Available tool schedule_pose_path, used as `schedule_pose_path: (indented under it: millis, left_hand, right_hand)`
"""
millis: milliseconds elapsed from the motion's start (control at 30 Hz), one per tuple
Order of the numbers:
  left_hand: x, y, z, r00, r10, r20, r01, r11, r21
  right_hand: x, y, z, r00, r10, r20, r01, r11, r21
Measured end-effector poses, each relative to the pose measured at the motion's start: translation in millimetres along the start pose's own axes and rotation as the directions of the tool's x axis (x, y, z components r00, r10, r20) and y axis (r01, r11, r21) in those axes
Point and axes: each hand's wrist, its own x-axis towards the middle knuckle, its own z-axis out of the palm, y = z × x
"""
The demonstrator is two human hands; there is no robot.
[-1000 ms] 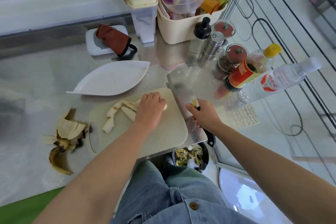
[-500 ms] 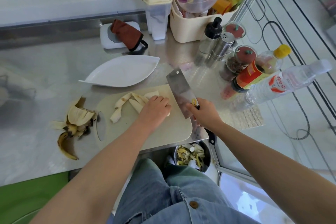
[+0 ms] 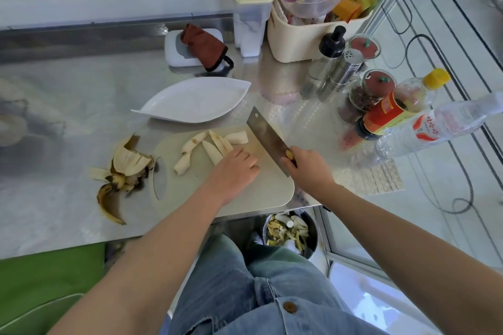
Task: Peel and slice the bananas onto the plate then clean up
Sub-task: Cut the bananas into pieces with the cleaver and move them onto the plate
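On the cutting board [image 3: 245, 198], near the counter [image 3: 68, 122] edge: banana held, cleaver alongside.
The left grip [image 3: 234, 168] curls over the banana pieces [image 3: 215, 144], pinning them down. The right grip [image 3: 307, 168] clasps the cleaver [image 3: 266, 139] by its handle, blade over the board's right side. A plate [image 3: 196, 100] sits just behind; peel [image 3: 122, 171] lies left.

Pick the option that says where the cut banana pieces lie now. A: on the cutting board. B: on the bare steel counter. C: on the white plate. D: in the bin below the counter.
A: the banana pieces lie on the cutting board, where the left hand holds them; the white plate behind holds none.
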Motion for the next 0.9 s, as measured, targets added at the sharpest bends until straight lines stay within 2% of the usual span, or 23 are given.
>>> schedule_pose_path:
  millis: [133, 333, 433, 500, 567, 667, 767, 900]
  left_hand:
    - [-22, 0, 5, 0.999, -0.006, -0.044, 0.006, 1.000, -0.011]
    - [-40, 1, 8, 0.995, -0.040, -0.096, 0.039, 0.999, -0.006]
    - [-49, 3, 7, 0.983, -0.136, -0.121, 0.132, 0.990, -0.038]
    - [-52, 6, 5, 0.957, -0.260, -0.131, 0.253, 0.965, -0.071]
    - [-54, 9, 2, 0.878, -0.464, -0.117, 0.452, 0.885, -0.115]
    - [-62, 7, -1, 0.662, -0.748, -0.053, 0.729, 0.659, -0.185]
    - [-78, 4, 1, 0.548, -0.836, 0.036, 0.824, 0.532, -0.193]
    - [-89, 13, 8, 0.418, -0.875, 0.243, 0.897, 0.355, -0.264]
  right_hand:
    - [-2, -11, 7, 0.996, -0.088, -0.017, 0.086, 0.992, -0.097]
    - [-7, -25, 15, 0.985, -0.172, 0.031, 0.175, 0.976, -0.127]
    - [-8, -28, 18, 0.975, -0.211, 0.067, 0.218, 0.968, -0.121]
    - [-9, -28, 21, 0.979, -0.197, 0.045, 0.201, 0.975, -0.093]
    - [-11, -27, 25, 0.993, -0.116, -0.020, 0.117, 0.993, 0.019]
    - [-16, -30, 30, 0.999, 0.044, -0.021, -0.032, 0.923, 0.382]
    - [-20, -38, 30, 0.997, 0.082, -0.005, -0.066, 0.829, 0.555]
    - [-23, -40, 32, 0.998, 0.005, 0.064, -0.038, 0.849, 0.527]
